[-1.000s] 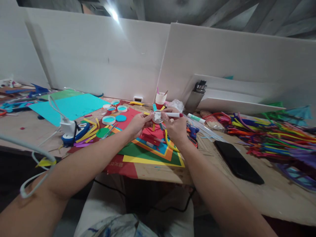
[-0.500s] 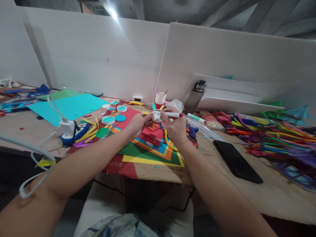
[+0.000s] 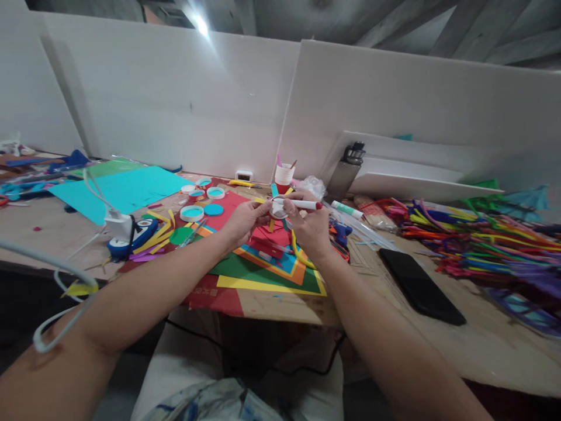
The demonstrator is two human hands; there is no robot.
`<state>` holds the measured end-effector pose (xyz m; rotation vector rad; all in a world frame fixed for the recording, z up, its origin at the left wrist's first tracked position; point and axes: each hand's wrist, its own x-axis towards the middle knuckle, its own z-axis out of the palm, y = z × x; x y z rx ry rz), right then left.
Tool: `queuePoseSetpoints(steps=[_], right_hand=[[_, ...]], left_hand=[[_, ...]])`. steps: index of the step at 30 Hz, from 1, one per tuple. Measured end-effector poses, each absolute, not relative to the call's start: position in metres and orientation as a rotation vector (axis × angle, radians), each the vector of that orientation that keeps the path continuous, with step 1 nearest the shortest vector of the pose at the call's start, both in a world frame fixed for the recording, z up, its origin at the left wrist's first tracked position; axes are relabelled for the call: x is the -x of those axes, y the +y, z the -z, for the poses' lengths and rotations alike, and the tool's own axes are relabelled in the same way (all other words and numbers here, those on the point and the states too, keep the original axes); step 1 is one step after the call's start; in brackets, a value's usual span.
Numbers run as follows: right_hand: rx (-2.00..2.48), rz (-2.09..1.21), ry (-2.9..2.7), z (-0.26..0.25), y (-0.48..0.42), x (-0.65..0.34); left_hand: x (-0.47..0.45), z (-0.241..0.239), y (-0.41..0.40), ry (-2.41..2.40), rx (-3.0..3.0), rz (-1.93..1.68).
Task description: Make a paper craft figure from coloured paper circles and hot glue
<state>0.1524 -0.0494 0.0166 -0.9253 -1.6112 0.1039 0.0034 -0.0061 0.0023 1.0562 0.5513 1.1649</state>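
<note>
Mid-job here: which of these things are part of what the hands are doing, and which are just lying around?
In use: left hand holding lid; right hand holding marker.
Lying about: phone, pipe cleaners, bottle, cup, glue gun, teal sheet, spare lids.
</note>
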Motion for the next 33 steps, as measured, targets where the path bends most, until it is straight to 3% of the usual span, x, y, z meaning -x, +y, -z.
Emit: queuePoseSetpoints(steps=[33], right_hand=[[0.874,-0.126,-1.531,-0.0163,-0.0473,-0.1512]], left_hand=[[-0.0025,-0.0030,-0.0051,0.546,-1.076,-1.147]])
